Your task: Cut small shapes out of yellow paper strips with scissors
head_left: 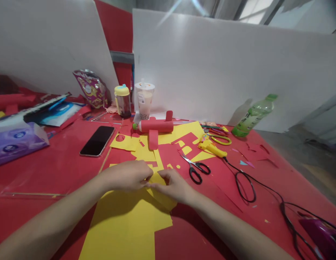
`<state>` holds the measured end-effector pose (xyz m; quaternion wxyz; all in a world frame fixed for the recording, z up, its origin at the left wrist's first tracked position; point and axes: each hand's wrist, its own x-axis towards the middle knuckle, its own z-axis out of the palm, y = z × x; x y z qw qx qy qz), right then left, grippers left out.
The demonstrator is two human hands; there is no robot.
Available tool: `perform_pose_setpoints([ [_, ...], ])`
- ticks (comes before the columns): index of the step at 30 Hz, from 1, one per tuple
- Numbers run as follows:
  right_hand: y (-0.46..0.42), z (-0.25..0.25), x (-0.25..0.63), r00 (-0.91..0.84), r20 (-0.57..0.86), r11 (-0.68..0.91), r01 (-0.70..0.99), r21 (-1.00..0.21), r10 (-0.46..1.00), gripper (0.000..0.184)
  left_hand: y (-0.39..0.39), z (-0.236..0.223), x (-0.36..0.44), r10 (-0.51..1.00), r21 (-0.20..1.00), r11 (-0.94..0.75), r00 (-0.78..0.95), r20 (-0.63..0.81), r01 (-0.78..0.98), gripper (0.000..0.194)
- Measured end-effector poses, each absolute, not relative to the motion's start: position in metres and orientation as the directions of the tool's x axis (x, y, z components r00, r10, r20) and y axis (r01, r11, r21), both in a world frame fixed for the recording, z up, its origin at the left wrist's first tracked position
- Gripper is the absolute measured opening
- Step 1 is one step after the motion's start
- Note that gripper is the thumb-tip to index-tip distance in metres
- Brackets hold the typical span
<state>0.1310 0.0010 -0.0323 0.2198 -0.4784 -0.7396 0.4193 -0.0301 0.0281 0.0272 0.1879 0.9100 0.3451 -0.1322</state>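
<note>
two bare hands meet over the near middle of the red-topped bench, working a small curled piece of thin yellow paper between them. the piece sits just above the near large flat sheet of yellow paper, by that sheet's right side. its visible long axis slants from far left, where the fingers meet, to near right, where its end shows below the right hand; its far left end is partly hidden by the fingers.

the left hand is mostly closed, fingers curled, tips pinched at the piece's far left end. the right hand is part open, thumb and fingers pointing left and bent round the same piece in a light hold.

beyond them, a red paper-wrapped cylinder with flat strips sticking out lies with its long axis left to right, green cap to the left, an upright fin at its right end. to the right, small scissors with black handles point their parted blades far left, and a yellow glue gun with a black cord lies with its handle toward near right. a black-screened phone lies to the left, slanting from near left to far right.
</note>
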Motion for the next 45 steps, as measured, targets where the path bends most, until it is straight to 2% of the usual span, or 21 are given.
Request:
perform_pose_setpoints([
  [5,0.000,-0.034,0.129,-0.409,-0.065,0.178,0.527,-0.831,0.910,0.040,0.028,0.026,-0.030,0.574,0.255,-0.693,0.731,-0.370,0.674,0.015],
  [8,0.001,-0.034,0.129,-0.356,-0.031,0.168,0.512,-0.842,0.934,0.037,0.031,0.025,-0.031,0.581,0.324,-0.683,0.756,-0.301,0.654,0.017],
  [10,0.002,-0.032,0.129,-0.306,-0.035,0.113,0.452,-0.885,0.952,0.030,0.034,0.026,-0.031,0.601,0.408,-0.647,0.760,-0.248,0.645,0.020],
  [14,0.002,-0.028,0.130,-0.208,-0.095,-0.047,0.222,-0.974,0.973,0.019,0.040,0.028,-0.032,0.686,0.541,-0.529,0.704,-0.181,0.654,0.021],
  [18,0.002,-0.027,0.130,-0.100,-0.064,-0.051,0.133,-0.990,0.993,0.018,0.043,0.023,-0.030,0.681,0.624,-0.491,0.715,-0.160,0.607,0.030],
  [21,0.003,-0.029,0.131,-0.069,-0.061,-0.053,0.116,-0.992,0.996,0.019,0.042,0.018,-0.026,0.687,0.622,-0.505,0.715,-0.131,0.598,0.033],
  [27,0.003,-0.033,0.132,-0.120,-0.057,-0.058,-0.006,-0.998,0.991,0.017,0.043,0.014,-0.023,0.725,0.598,-0.512,0.684,-0.085,0.617,0.027],
  [34,0.005,-0.043,0.133,-0.142,-0.099,-0.087,0.090,-0.992,0.985,0.017,0.048,0.005,-0.028,0.693,0.580,-0.521,0.707,-0.140,0.626,0.026],
  [39,0.004,-0.041,0.133,-0.171,-0.116,-0.105,0.071,-0.992,0.978,0.020,0.048,0.006,-0.030,0.663,0.596,-0.515,0.727,-0.179,0.616,0.025],
  [45,0.004,-0.039,0.132,-0.182,-0.139,-0.130,0.058,-0.990,0.973,0.020,0.046,0.011,-0.029,0.701,0.593,-0.491,0.693,-0.166,0.638,0.020],
])
